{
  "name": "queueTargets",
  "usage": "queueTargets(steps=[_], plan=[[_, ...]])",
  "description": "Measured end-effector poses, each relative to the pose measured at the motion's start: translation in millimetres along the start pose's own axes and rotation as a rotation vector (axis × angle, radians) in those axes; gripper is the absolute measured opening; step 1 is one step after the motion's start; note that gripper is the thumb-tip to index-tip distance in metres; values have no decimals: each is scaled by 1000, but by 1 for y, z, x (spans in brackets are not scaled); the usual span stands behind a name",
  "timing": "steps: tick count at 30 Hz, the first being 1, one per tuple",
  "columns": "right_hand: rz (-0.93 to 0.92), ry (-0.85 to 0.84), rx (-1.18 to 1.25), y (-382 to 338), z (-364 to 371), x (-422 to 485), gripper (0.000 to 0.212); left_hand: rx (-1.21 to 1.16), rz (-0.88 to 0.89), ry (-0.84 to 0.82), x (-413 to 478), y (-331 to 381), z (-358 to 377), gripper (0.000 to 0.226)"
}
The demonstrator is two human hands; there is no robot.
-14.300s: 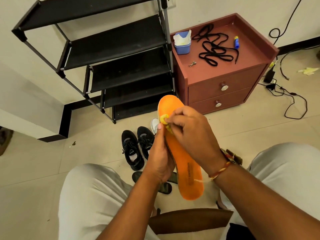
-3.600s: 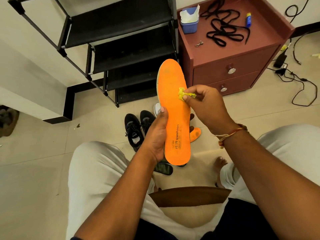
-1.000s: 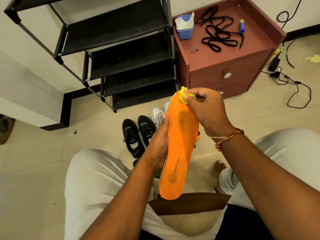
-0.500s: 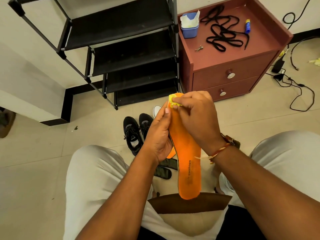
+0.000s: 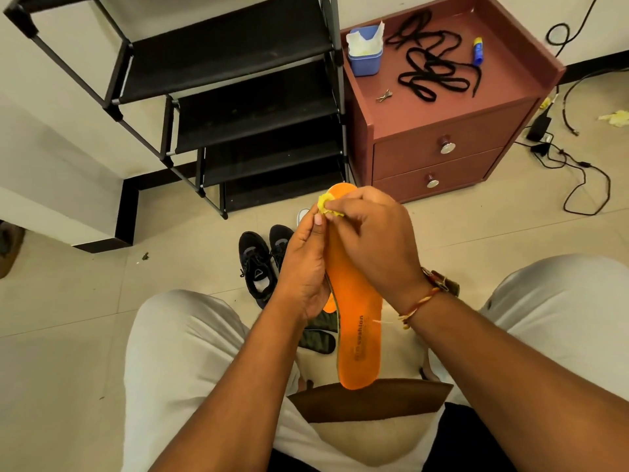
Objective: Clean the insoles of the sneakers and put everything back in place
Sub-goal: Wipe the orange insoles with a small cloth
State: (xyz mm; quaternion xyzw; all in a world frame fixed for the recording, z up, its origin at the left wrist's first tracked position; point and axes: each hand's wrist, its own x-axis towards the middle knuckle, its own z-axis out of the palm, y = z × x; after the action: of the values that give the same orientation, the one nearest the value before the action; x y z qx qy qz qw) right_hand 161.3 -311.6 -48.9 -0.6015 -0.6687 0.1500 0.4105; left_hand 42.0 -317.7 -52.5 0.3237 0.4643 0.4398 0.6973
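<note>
**Orange insole in both my hands, a yellow wad at its toe**

Through the head camera I saw my knees spread apart in pale trousers. The orange insole (image 5: 357, 318) stood nearly upright between them. Its heel end hung low over the brown seat (image 5: 371, 401) and its toe end pointed up toward the shoe rack (image 5: 238, 97).

My left hand (image 5: 303, 267) gripped the insole along its left edge, near the middle. The fingers were curled behind it and the thumb lay straight up the front. My right hand (image 5: 374, 240) had thumb and fingers pinched tight on a small crumpled yellow wipe (image 5: 325, 204). That wad was pressed against the left rim of the toe end. A red and yellow thread (image 5: 418, 304) was tied round my right wrist.

On the tiled floor beyond my hands, a pair of black sneakers (image 5: 258, 264) lay side by side, toes toward the rack. The tip of a white shoe (image 5: 303, 216) showed just above my left thumb. Under my left hand a sliver of a second orange insole (image 5: 329, 306) peeked out. A dark insole (image 5: 318, 338) lay on the floor, partly hidden by my forearm.

The black rack stood at the wall, just beside a reddish-brown cabinet (image 5: 442, 131) with two drawers. On the cabinet top sat:
- a blue tub (image 5: 365, 59) with white tissue in it
- a loose tangle of black laces (image 5: 432, 66)
- a small blue and yellow tube (image 5: 478, 51)
- a little metal item (image 5: 384, 95) I could not make out

Black cables (image 5: 578, 172) trailed over the floor to the cabinet's right.
</note>
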Motion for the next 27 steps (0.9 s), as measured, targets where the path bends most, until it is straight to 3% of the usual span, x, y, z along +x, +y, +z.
queueTargets(steps=[7, 12, 18, 23, 27], plan=[[121, 120, -2, 20, -9, 16, 21, 73, 21, -32, -3, -1, 0, 29], [25, 11, 80, 5, -6, 7, 21, 54, 37, -28, -4, 2, 1, 36], [119, 83, 58, 19, -8, 14, 20, 47, 50, -23, -4, 3, 1, 29], [-41, -74, 47, -5, 1, -5, 19, -94, 43, 52, -1, 8, 0, 31], [63, 13, -16, 17, -2, 9, 19, -128, 30, 73, -1, 10, -2, 27]])
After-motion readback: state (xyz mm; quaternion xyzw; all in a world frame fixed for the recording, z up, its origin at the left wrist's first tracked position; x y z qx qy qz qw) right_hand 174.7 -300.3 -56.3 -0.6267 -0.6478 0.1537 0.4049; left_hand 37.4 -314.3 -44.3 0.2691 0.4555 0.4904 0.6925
